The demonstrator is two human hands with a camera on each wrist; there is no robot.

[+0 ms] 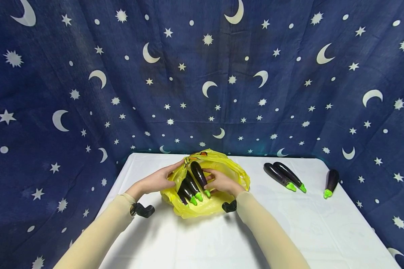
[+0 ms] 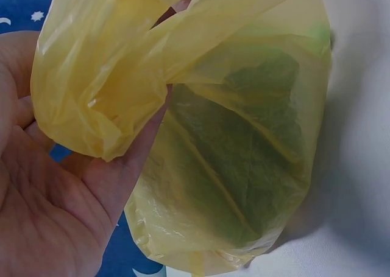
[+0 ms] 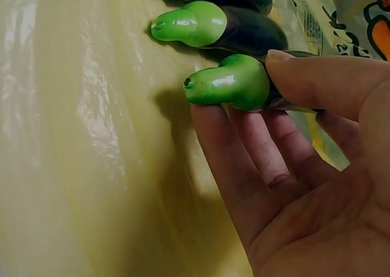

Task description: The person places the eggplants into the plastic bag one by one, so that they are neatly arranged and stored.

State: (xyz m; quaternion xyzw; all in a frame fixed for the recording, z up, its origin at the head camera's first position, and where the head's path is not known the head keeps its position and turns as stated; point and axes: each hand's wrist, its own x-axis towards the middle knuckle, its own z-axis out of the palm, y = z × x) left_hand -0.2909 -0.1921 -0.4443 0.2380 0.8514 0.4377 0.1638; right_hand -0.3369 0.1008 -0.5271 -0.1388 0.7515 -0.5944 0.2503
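A yellow plastic bag lies with its mouth spread wide on the white table. My left hand grips the bag's left rim, and in the left wrist view the plastic folds over the thumb. Inside the bag, my right hand holds an eggplant between thumb and fingers, near its green stem end. To the left of it, other dark eggplants lie side by side in the bag, green stems towards me. Through the bag's wall they show as dark shapes in the left wrist view.
Two eggplants lie close together on the right part of the white table. Another eggplant is near the right edge. Behind the table hangs a dark blue cloth with moons and stars.
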